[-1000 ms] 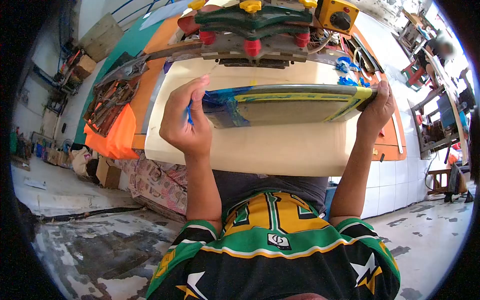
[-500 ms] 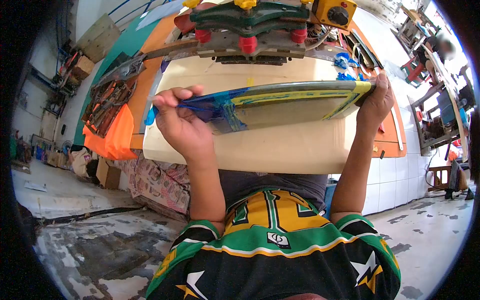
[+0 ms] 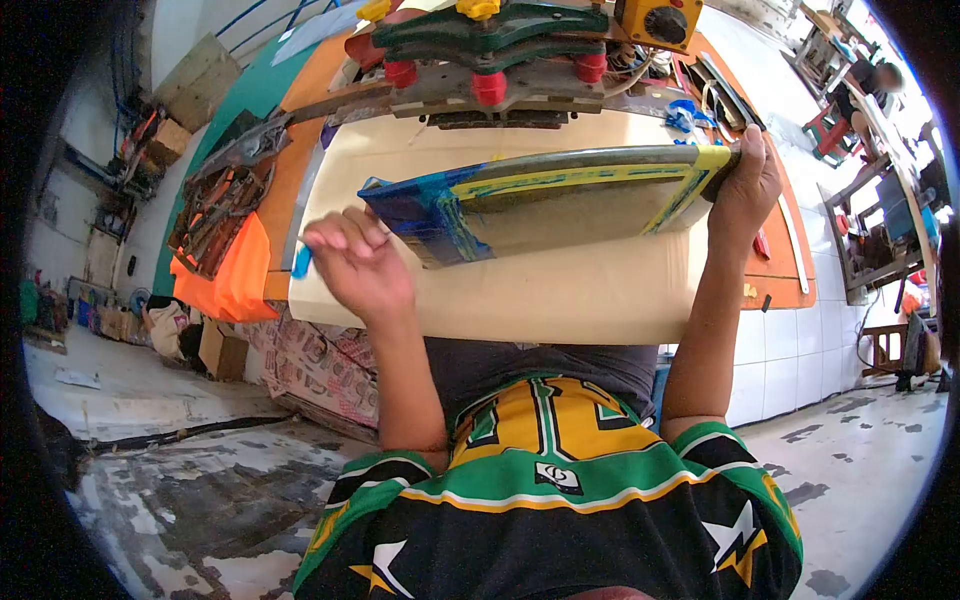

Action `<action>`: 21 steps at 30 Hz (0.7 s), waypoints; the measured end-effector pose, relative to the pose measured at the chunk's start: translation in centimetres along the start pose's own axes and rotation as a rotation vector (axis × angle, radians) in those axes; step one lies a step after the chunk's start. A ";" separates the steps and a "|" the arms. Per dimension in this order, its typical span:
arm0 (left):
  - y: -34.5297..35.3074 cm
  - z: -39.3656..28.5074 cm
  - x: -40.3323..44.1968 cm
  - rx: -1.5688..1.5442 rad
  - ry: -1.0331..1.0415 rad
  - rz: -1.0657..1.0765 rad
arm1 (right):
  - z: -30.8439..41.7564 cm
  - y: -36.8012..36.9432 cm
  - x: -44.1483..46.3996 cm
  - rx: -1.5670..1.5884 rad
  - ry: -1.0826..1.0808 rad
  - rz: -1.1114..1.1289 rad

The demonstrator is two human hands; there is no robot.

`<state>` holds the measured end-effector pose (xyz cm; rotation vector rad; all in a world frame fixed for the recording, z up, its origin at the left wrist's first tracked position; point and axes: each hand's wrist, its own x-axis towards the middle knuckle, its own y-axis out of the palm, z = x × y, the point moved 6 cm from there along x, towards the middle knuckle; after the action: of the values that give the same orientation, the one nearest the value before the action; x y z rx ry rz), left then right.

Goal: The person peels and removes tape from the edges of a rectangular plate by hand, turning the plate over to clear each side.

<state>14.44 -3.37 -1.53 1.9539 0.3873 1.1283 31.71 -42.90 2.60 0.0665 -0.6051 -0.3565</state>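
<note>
A screen-printing frame [image 3: 560,200] with yellow tape and blue ink or tape along its left end is held tilted above a cream sheet [image 3: 480,305]. My right hand [image 3: 745,188] grips the frame's right end. Just off the frame's left end is my left hand [image 3: 362,262], fingers curled round a small blue strip [image 3: 301,262] that sticks out past the fingertips. The strip looks like tape or film. Behind the frame stands a green clamp [image 3: 490,40] with red knobs below and yellow knobs on top.
Orange cloth [image 3: 232,275] hangs at the table's left under a heap of dark scraps [image 3: 225,200]. Crumpled blue pieces [image 3: 686,116] lie behind the frame's right end. A yellow control box [image 3: 658,22] sits beside the clamp. Another person [image 3: 868,92] is at the far right.
My left hand has drawn away from the frame's left end, leftward and down, with the blue strip. The frame's right end has risen slightly in my right hand.
</note>
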 end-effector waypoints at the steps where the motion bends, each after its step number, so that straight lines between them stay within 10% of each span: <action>1: 0.0 -1.0 -0.6 0.286 0.088 0.051 | -0.1 0.0 0.0 0.018 0.015 0.002; 8: 0.5 -3.1 -6.4 1.102 0.084 0.359 | 0.1 0.6 0.4 -0.079 -0.013 -0.044; 21: -3.6 -5.0 -7.8 1.210 -0.158 0.193 | -0.1 0.5 0.3 -0.021 -0.029 -0.048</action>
<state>6.45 -3.39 -7.54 3.1478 0.9601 0.8888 32.08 -42.57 2.77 0.0561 -0.6290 -0.4109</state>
